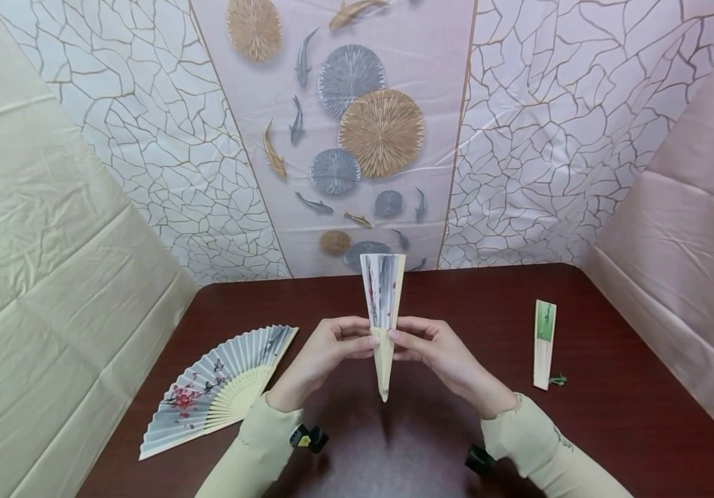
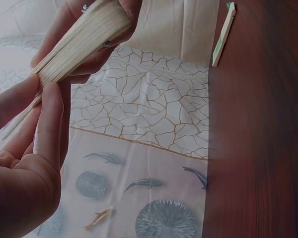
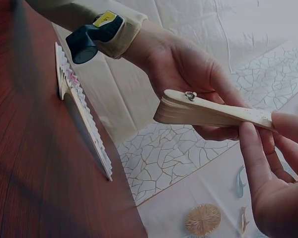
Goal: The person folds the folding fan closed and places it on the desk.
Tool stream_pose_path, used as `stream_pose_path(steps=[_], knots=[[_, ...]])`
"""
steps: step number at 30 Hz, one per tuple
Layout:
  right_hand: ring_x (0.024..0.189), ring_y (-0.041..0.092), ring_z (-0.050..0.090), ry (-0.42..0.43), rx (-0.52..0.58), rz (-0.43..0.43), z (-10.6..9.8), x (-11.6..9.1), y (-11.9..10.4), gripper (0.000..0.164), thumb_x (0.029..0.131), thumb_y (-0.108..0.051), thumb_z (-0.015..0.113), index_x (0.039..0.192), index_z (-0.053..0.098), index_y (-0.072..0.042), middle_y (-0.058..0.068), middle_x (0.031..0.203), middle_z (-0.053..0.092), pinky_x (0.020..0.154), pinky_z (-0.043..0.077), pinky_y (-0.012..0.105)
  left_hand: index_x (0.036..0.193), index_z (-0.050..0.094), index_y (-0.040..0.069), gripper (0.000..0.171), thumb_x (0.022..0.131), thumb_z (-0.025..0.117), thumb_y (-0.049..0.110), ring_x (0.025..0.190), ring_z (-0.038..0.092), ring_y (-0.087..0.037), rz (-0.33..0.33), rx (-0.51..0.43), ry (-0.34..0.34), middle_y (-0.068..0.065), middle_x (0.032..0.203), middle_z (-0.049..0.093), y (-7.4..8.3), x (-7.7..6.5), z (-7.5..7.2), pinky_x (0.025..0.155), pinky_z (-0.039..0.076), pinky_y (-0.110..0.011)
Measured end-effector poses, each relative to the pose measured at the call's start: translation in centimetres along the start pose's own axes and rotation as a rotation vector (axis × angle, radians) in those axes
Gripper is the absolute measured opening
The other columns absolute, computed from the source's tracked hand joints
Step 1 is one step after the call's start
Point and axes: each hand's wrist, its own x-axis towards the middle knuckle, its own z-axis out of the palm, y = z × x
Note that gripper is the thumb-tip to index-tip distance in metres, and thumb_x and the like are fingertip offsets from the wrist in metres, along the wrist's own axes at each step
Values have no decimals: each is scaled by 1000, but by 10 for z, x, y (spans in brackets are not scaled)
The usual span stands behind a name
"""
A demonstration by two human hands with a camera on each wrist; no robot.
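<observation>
Both hands hold one folding fan [image 1: 384, 290] upright above the table, its leaf only slightly spread at the top and its pointed pivot end down. My left hand [image 1: 326, 353] pinches its left side with thumb and fingers, and my right hand [image 1: 441, 353] pinches the right side at the same height. The leaf is pale grey with red and dark painted marks; the sticks are cream wood. A metal rivet shows at the pivot end of the fan [image 3: 203, 109] in the right wrist view. That end of the fan [image 2: 84, 42] is also seen close in the left wrist view.
A spread fan [image 1: 220, 387] with red blossoms lies on the dark red table [image 1: 432, 443] at the left. A folded green fan [image 1: 544, 342] with a green tassel [image 1: 557, 380] lies at the right. Patterned cloth [image 1: 519, 138] hangs behind the table, with plain cloth at both sides.
</observation>
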Motion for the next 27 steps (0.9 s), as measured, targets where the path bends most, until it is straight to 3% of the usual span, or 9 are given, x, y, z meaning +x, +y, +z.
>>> stream_pose_path(steps=[7,16,27], knots=[[101,24,69,10,-20,7,-1,1,0,42,99,-10,64,135,56,12,8,122,70,89,59,39,121,64,-13,33,92,70,1,91,72,-15,6,-1,19,-12,105,74,0,1,1,89,59,-44],[98,15,71,24,-66,-19,3,-1,0,42,96,-6,67,133,57,11,6,116,71,88,59,38,122,64,-13,33,92,70,1,91,72,-16,-9,-12,40,-12,105,74,-2,1,1,88,59,-41],[89,17,68,151,-409,-96,8,-2,6,41,89,-10,78,126,67,0,11,101,71,80,56,26,117,65,-13,31,90,72,0,89,71,-16,-5,-32,113,-10,101,74,-4,1,5,88,58,-48]])
